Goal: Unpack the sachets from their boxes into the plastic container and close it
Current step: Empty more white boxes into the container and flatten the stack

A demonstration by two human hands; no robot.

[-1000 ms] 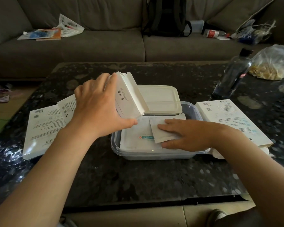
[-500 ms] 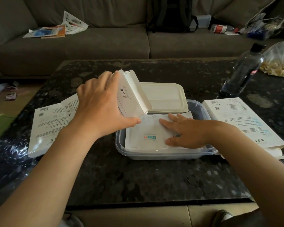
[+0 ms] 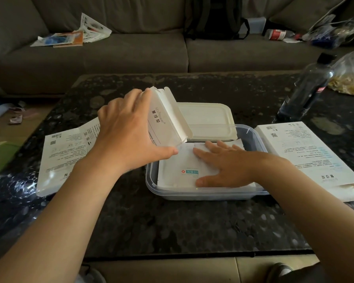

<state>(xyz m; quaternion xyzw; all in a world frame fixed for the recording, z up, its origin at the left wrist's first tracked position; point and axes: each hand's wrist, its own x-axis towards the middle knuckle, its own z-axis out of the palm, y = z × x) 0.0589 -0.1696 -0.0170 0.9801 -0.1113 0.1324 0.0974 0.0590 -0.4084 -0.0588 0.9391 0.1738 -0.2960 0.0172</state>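
A clear plastic container (image 3: 251,192) sits mid-table with white sachets (image 3: 178,166) stacked inside. My left hand (image 3: 127,135) grips a white box (image 3: 164,121), tilted with its open flap over the container's back left corner. My right hand (image 3: 225,164) lies flat, fingers spread, pressing on the top sachet. The container's white lid (image 3: 206,119) rests behind it, partly hidden by the box.
A flat white box (image 3: 63,156) lies left of the container and another (image 3: 307,156) to its right. A dark bottle (image 3: 307,86) and a plastic bag of food (image 3: 349,76) stand at the back right. A sofa with clutter lies beyond the dark table (image 3: 172,227).
My right hand has pushed a loose, skewed sachet flat onto the stack and now rests spread on it. The left hand still holds the tilted box in much the same place.
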